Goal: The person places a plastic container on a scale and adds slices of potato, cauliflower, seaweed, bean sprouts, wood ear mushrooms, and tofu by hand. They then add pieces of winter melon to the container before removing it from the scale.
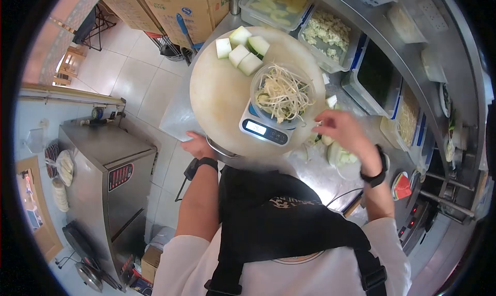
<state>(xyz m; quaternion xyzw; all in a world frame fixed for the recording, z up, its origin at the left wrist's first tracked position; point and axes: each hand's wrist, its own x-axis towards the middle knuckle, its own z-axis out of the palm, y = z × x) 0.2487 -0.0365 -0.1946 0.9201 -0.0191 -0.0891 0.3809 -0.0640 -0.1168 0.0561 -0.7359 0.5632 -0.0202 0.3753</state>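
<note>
A clear round bowl of bean sprouts stands on a white digital scale with a lit display. The scale rests on a thick round cutting board. My right hand is just right of the bowl, thumb and fingers pinched together; whatever is between them is too small to make out. My left hand lies at the near left edge of the board, fingers apart, with nothing seen in it. Several pale green-skinned gourd chunks sit at the board's far side.
Along the right stand plastic tubs, one with chopped white pieces, another with sprouts. A small container of pale slices is below my right hand. Cardboard boxes stand beyond the board; a steel cabinet is at left.
</note>
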